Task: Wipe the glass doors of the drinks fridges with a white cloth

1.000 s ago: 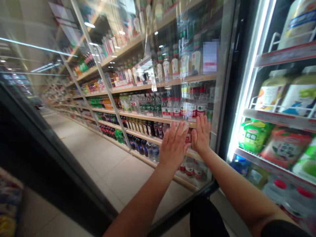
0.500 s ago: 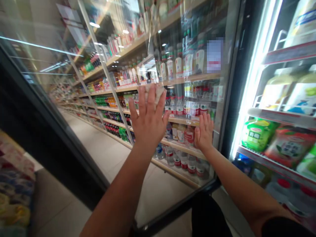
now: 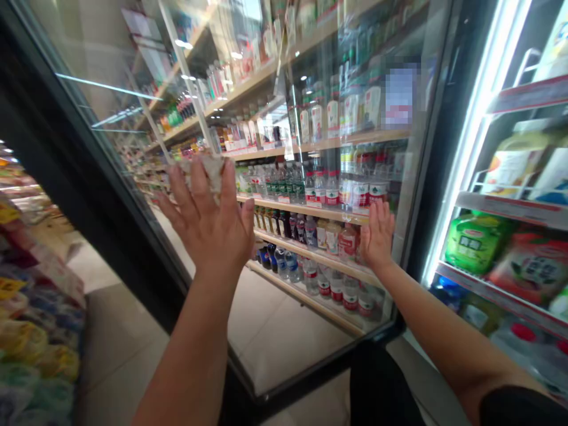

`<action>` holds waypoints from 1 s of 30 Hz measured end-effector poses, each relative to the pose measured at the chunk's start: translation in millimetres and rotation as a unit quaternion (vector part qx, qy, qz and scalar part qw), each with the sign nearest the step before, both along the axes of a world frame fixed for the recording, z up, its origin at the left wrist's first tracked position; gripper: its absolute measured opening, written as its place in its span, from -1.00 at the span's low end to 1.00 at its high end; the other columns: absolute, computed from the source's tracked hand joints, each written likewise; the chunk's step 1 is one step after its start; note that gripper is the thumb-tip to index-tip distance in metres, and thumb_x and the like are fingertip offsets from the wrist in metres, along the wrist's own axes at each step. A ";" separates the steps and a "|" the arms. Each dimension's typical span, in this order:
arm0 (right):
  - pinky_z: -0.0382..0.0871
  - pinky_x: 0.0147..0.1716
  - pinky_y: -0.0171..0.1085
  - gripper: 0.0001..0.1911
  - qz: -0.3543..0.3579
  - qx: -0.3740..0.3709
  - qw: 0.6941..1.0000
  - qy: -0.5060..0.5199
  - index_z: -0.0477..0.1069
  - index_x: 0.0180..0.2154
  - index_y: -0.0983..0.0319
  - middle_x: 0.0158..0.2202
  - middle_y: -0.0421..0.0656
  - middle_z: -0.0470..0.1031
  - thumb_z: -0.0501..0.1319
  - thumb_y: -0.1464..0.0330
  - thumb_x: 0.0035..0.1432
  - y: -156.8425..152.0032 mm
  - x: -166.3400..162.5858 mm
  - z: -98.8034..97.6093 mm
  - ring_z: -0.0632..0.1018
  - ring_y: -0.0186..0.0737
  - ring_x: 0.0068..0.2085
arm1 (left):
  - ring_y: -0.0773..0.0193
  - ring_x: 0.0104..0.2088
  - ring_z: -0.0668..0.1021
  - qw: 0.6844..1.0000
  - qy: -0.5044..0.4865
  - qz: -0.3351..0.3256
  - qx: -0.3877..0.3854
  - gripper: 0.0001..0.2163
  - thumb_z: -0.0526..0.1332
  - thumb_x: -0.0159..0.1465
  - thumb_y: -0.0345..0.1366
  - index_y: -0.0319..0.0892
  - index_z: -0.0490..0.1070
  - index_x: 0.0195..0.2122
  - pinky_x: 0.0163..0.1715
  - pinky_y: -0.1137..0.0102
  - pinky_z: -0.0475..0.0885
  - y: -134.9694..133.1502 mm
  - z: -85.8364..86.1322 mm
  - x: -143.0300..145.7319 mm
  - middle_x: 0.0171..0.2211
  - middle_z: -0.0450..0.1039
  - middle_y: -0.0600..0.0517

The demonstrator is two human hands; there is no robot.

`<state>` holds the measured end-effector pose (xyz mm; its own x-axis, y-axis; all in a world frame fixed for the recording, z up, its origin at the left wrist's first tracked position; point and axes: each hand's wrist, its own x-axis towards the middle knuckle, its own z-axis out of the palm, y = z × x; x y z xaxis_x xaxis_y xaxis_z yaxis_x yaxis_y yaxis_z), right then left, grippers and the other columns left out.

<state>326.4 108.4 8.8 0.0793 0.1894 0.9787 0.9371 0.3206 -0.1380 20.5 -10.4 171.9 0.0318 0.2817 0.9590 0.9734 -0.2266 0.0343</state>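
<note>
My left hand (image 3: 206, 228) holds a pale cloth (image 3: 216, 168) against the glass door (image 3: 275, 349), its fingers spread over it. Most of the cloth is hidden behind the fingers; a crumpled edge shows at the fingertips. Farther right, my right hand (image 3: 377, 234) rests flat on the same pane, near the door's dark frame. Its fingers are straight and hold nothing. The door stands swung out from a lit drinks cooler.
The cooler's shelves (image 3: 510, 207) on the right hold bottles and a green pouch (image 3: 477, 241). Bottled drinks on wooden shelves (image 3: 310, 210) show in the glass. Packaged goods (image 3: 26, 343) sit at lower left, beside the tiled floor (image 3: 119, 343).
My left hand has slid left across the glass with the cloth. The right hand keeps its place on the pane. The view has shifted slightly left.
</note>
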 end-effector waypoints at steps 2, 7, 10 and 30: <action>-0.06 0.39 0.16 -0.34 -0.002 -0.004 1.000 0.001 -0.21 0.46 0.23 0.46 0.07 0.01 -0.17 0.31 0.40 0.1 0.4 -0.7 -0.03 -0.01 0.49 | -0.14 0.47 -0.20 1.000 -0.010 0.022 0.006 -0.43 0.10 0.41 -0.06 0.02 0.06 0.42 0.42 -0.10 -0.42 -1.5 -18.7 -7.3 0.49 -0.22 0.04; -0.08 0.40 0.15 -0.35 0.007 0.007 1.000 -0.005 -0.22 0.46 0.24 0.46 0.06 -0.01 -0.16 0.31 0.41 0.8 2.1 -1.9 -0.05 -0.02 0.49 | -0.23 0.46 -0.17 0.998 -0.007 0.060 0.008 -0.40 0.11 0.40 -0.08 -0.06 0.05 0.43 0.38 -0.22 -0.30 -7.1 -70.1 -18.7 0.47 -0.17 -0.18; -0.09 0.40 0.16 -0.34 0.006 0.001 1.000 -0.005 -0.23 0.46 0.24 0.47 0.04 -0.04 -0.17 0.31 0.40 1.2 3.2 -2.9 -0.06 -0.02 0.49 | -0.23 0.46 -0.17 0.997 0.009 0.073 0.005 -0.40 0.12 0.40 -0.09 -0.07 0.05 0.43 0.38 -0.22 -0.26 -9.8 -89.3 -21.7 0.47 -0.16 -0.22; -0.07 0.41 0.10 -0.34 0.022 0.033 0.999 0.003 -0.24 0.47 0.16 0.46 -0.01 0.01 -0.12 0.36 0.42 -1.5 -4.7 0.1 -0.02 -0.08 0.49 | -0.20 0.46 -0.19 0.998 0.037 0.039 0.040 -0.36 0.15 0.39 -0.08 -0.06 0.00 0.45 0.38 -0.21 -0.21 23.9 -72.1 48.7 0.46 -0.11 -0.20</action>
<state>321.6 106.9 8.9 0.0780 0.1270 0.9888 0.9213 0.3697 -0.1202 69.2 13.5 99.8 0.0844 0.2082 0.9744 0.9874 -0.1485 -0.0538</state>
